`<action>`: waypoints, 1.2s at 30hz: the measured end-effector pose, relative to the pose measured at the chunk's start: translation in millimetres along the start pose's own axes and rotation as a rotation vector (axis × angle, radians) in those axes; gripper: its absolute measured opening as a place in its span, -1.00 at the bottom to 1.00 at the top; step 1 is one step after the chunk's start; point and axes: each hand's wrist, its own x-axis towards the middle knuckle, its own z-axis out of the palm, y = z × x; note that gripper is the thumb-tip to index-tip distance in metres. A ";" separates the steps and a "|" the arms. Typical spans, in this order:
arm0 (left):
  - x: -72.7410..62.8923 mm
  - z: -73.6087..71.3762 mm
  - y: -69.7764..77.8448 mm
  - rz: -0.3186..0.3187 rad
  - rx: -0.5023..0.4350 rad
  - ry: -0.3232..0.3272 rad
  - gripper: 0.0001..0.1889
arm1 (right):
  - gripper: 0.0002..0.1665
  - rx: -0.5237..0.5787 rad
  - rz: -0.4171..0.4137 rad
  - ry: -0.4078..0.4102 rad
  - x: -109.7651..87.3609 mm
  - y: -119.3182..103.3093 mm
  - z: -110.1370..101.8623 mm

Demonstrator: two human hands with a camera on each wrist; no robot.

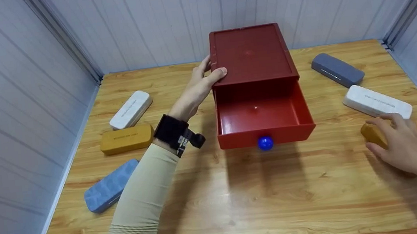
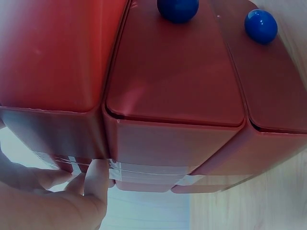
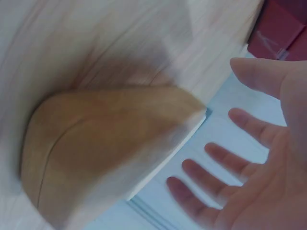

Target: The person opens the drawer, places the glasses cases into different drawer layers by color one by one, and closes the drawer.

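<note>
A red plastic drawer unit (image 1: 246,55) stands near the back wall. Its top drawer (image 1: 267,137), fitted with a blue round knob (image 1: 265,143), is pulled out and shows a bare interior. My left hand (image 1: 199,88) steadies the unit, thumb on the top edge and fingers against the left side; in the left wrist view, fingertips (image 2: 97,175) touch that side. At the right, my right hand (image 1: 408,145) hovers over a mustard-yellow glasses case (image 1: 372,134), partly hiding it. The right wrist view shows its fingers spread, apart from the yellow case (image 3: 110,139).
On the right lie a white glasses case (image 1: 377,101) and a grey one (image 1: 337,69). On the left are another white case (image 1: 131,109), a mustard one (image 1: 126,139) and a blue patterned one (image 1: 110,186), partly behind my left sleeve. Pale panels (image 1: 166,19) enclose the wooden table (image 1: 243,215).
</note>
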 end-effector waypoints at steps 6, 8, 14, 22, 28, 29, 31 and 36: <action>-0.2 -0.1 -0.2 0.000 -0.013 -0.004 -0.06 | -0.11 -0.016 0.170 -0.159 -8.5 13.0 -3.5; 0.0 0.2 -0.1 -0.006 -0.013 0.000 -0.06 | -0.06 -0.012 0.201 -0.209 -10.9 17.9 -4.2; -0.7 0.2 0.2 -0.018 -0.008 0.003 -0.05 | 0.07 -0.018 0.209 -0.325 -20.4 28.5 -5.8; 0.4 -2.2 1.2 -0.008 -0.023 -0.007 -0.04 | 0.14 -0.017 0.197 -0.386 -20.5 27.7 -6.7; -0.1 -1.7 0.1 0.000 -0.028 -0.014 -0.08 | 0.13 0.012 0.174 -0.373 -15.2 23.8 -5.6; -0.2 -1.2 0.1 0.000 -0.026 -0.013 -0.08 | 0.12 0.016 0.169 -0.364 -14.4 22.8 -5.5; -0.6 -0.1 0.5 0.002 -0.028 -0.013 -0.08 | 0.10 0.021 0.161 -0.351 -12.6 20.5 -5.4; -0.6 2.7 1.9 0.016 -0.052 -0.031 -0.06 | 0.07 0.037 0.154 -0.326 -7.7 12.2 -5.6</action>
